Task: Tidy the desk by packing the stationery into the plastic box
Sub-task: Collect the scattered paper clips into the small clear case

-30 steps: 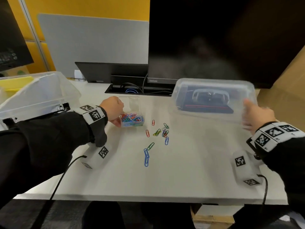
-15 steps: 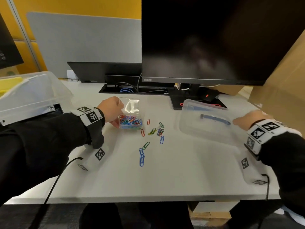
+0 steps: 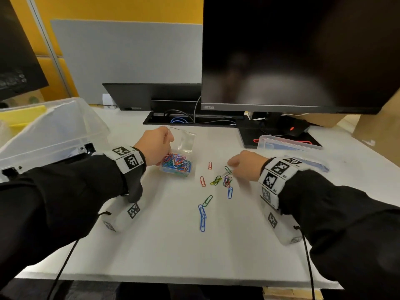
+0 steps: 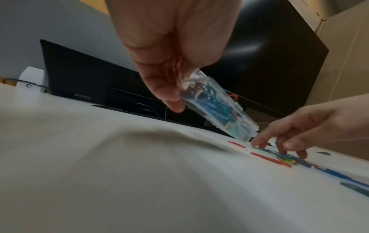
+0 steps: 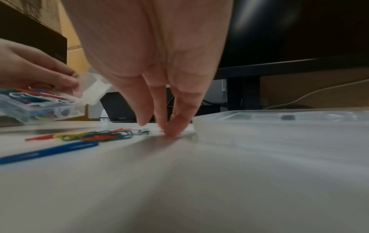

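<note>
A small clear plastic box (image 3: 176, 164) full of coloured paper clips stands left of centre with its lid (image 3: 184, 139) up. My left hand (image 3: 155, 146) grips it at the near left side; the left wrist view shows the box (image 4: 219, 110) tilted between thumb and fingers. Several loose paper clips (image 3: 216, 180) lie scattered on the white desk to its right. My right hand (image 3: 242, 167) reaches down among them with its fingers extended. In the right wrist view its fingertips (image 5: 169, 130) touch the desk beside the clip pile (image 5: 95, 136), with nothing held.
A large clear lid (image 3: 287, 144) lies flat behind my right wrist, by the monitor stand (image 3: 277, 135). A big clear storage bin (image 3: 49, 135) stands at the left. The black monitor (image 3: 292, 50), a cable slot (image 3: 188, 121) and cardboard (image 3: 381, 126) bound the back and right.
My right hand lowered the large clear lid onto the desk at the back right, let it go and moved left to the loose clips. My left hand stayed on the small box.
</note>
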`<control>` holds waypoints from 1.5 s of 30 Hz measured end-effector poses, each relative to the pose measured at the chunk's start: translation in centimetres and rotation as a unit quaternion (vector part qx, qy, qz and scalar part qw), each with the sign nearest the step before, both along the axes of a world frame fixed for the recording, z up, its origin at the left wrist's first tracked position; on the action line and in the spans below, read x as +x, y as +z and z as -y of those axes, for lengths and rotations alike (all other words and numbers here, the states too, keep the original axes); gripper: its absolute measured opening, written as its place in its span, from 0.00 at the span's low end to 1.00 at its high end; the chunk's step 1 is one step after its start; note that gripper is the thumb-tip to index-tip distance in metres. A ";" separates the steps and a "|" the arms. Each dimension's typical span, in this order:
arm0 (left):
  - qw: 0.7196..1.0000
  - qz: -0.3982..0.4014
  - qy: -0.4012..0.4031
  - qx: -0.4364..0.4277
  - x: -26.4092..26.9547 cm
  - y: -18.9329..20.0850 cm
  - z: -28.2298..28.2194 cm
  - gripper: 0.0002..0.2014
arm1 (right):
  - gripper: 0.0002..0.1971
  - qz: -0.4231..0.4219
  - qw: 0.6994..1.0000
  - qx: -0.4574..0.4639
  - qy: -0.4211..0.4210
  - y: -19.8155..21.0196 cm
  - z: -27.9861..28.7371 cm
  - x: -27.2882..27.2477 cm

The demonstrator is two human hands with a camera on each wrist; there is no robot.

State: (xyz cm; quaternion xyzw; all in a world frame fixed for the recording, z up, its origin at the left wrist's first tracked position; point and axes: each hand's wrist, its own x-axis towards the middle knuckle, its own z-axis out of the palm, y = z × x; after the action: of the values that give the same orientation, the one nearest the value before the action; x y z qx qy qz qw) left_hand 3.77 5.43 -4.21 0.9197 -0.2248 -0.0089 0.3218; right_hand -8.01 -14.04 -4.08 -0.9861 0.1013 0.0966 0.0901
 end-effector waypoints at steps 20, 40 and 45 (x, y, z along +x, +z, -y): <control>0.990 0.055 -0.091 -0.088 1.0 1.1 6.4 0.10 | 0.06 0.278 0.896 0.345 -0.040 0.0 0.9 2.3; 0.906 0.058 -0.325 0.266 -0.9 -0.6 5.3 0.18 | 0.09 0.288 0.893 0.268 -0.219 -0.3 2.1 2.5; 0.901 0.050 -0.384 0.195 -2.9 -0.9 4.5 0.15 | 0.09 0.280 0.894 0.263 -0.231 -0.2 2.1 2.5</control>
State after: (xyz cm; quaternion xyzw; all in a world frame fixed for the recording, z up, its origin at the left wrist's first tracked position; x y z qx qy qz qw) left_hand 0.82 0.98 -5.08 0.8058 -0.5699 -0.1294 0.0964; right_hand -5.46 -16.09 -4.27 -0.8615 0.2680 -0.1838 0.3901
